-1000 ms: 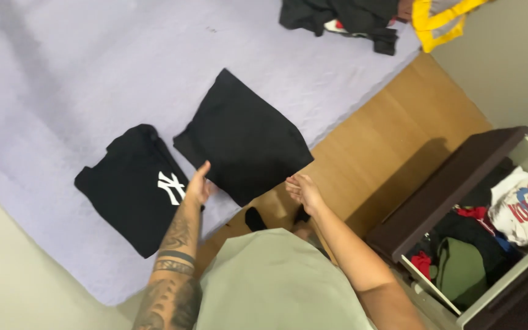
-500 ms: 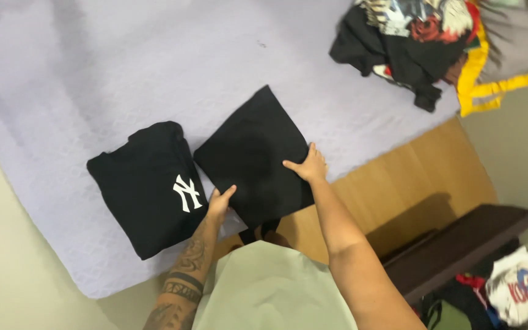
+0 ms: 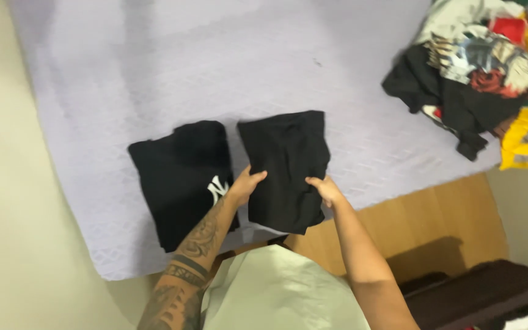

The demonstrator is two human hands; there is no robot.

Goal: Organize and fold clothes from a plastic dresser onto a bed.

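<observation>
Nearest: pale green shirt front [image 3: 276,293] at bottom centre, both forearms reaching out from it. L forearm tattooed w/ dark band near elbow, angled up-right; R forearm bare, angled up-left.

Left hand [image 3: 244,185] on L edge of plain black folded garment [image 3: 286,165], thumb on top of fabric, fingers curled round the edge, pinching the cloth. Right hand [image 3: 326,190] on lower R edge of same garment, fingers bent over the fabric, also gripping it. Hands well apart, garment between them.

Garment pos: on lavender blanket [image 3: 123,79], near its front edge, bottom corner hanging slightly past edge over floor. Folded to rough rectangle, long side running away from camera.

Counts: 2 folded black pieces. 2nd = black folded shirt w/ white logo [image 3: 181,180], just beside plain one on its L, narrow strip of blanket between; logo partly hidden by L wrist. 1 loose clothes pile [image 3: 472,79] far R on blanket: black, grey print, red bits, unfolded. 1 yellow-trimmed item [image 3: 524,137] at pile's R side, kind unclear.

Surface/room: blanket quilted, spread flat over most of view. Wood floor [image 3: 435,214] lower R. Dark brown furniture top [image 3: 484,290] bottom R corner. Cream wall or floor [image 3: 7,214] along L side, can't tell which.
</observation>
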